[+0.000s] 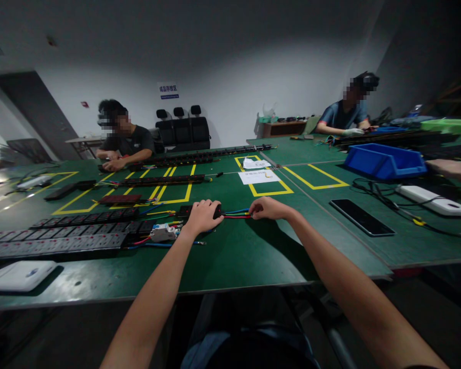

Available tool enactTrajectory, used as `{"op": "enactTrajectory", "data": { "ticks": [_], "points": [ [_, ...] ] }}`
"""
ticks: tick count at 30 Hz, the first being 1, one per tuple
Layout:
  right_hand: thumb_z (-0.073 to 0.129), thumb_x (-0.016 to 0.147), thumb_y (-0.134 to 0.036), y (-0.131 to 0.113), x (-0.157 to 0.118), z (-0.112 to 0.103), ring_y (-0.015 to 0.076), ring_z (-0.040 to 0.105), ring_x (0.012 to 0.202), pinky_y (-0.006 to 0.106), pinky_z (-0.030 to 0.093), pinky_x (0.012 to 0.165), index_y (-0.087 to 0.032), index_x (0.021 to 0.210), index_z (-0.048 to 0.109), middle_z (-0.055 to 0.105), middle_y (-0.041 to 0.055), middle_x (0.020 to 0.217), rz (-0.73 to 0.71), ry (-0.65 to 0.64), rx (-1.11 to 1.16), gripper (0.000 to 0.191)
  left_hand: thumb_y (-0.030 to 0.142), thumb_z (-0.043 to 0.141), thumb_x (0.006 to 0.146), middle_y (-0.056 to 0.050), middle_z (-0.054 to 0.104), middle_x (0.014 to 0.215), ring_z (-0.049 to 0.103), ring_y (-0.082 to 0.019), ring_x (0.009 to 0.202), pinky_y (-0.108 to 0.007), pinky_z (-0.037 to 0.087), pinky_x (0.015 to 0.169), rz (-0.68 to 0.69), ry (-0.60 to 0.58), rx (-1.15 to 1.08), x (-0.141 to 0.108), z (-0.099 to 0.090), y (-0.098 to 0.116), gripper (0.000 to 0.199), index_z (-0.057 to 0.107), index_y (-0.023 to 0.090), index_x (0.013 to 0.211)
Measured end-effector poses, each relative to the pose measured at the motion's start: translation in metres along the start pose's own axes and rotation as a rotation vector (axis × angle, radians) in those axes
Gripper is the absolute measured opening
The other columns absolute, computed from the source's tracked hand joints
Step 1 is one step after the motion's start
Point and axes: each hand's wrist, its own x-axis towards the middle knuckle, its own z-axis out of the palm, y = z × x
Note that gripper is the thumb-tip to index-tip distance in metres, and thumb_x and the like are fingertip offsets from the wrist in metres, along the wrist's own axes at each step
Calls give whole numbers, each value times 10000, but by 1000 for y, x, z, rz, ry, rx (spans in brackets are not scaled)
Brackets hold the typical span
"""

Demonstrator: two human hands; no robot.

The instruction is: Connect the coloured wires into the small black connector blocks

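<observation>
My left hand (203, 215) lies over a small black block (217, 210), its fingers curled round the sides. The block looks like a socket module, but most of it is under my palm. Blue, green and red wires (236, 213) run from its right end. My right hand (269, 208) pinches these wires near their far ends, just above the green table (238, 261). Left of my left hand lie long black socket strips (61, 246) with loose coloured wires. A white-and-blue circuit breaker (164, 232) sits at the end of one strip.
A smartphone (361, 218), a white device (434, 200) with black cables and a blue bin (386, 160) are on the right. Paper sheets (259, 177) lie ahead. A white box (19, 275) stands at the front left. Two people (140, 141) work across the table; another person's hand (449, 168) reaches in at right.
</observation>
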Motion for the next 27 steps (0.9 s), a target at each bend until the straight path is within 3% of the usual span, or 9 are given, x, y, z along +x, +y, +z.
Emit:
{"op": "enactTrajectory", "data": {
  "ticks": [6, 15, 27],
  "points": [
    [719, 731, -266, 1, 0, 0, 187, 645, 753, 281, 453, 686, -170, 932, 805, 763, 51, 855, -28, 9, -63, 239, 540, 546, 941, -106, 664, 1196, 597, -307, 1117, -436, 429, 940, 3, 17, 27, 0, 2, 0, 491, 578, 243, 1330],
    [756, 711, -287, 4, -1, -1, 179, 669, 758, 271, 492, 679, -158, 1042, 757, 752, 53, 870, 6, -63, 66, 355, 556, 529, 947, -103, 663, 1204, 591, -305, 1125, -432, 428, 943, 1, 8, 15, 1, 3, -1, 499, 570, 250, 1339],
    [733, 712, -261, 0, -2, -1, 185, 674, 771, 275, 492, 691, -156, 997, 767, 757, 52, 864, 23, -52, 70, 305, 567, 524, 943, -112, 656, 1225, 587, -316, 1138, -441, 428, 953, -3, -4, 14, 0, 1, 0, 520, 562, 252, 1356]
  ]
}}
